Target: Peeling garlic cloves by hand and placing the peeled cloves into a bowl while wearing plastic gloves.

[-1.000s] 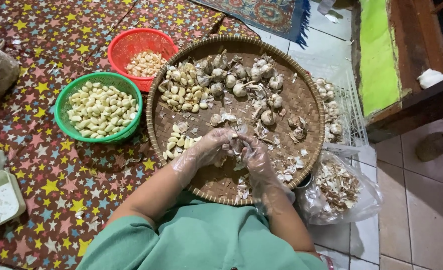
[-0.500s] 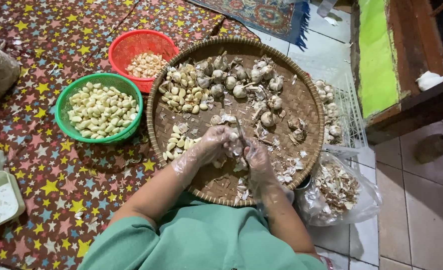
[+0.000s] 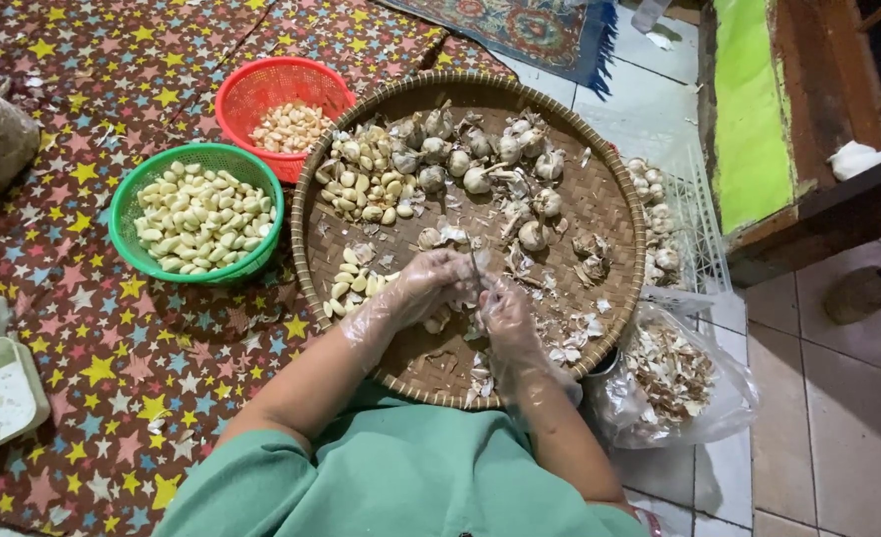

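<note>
Pinching a small garlic piece point(image 3: 472, 278) between gloved fingertips, the left hand point(image 3: 432, 286) and right hand point(image 3: 505, 316) are seen closed together over the round woven tray point(image 3: 599, 214). Unpeeled bulbs point(image 3: 480, 159) lie beyond; peeled cloves fill the green basket point(image 3: 196, 211).

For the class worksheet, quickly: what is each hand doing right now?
Left hand: gloved, fingers curled over the woven tray; what it holds cannot be told.
Right hand: gloved, closed beside the left; contents cannot be told.
</note>
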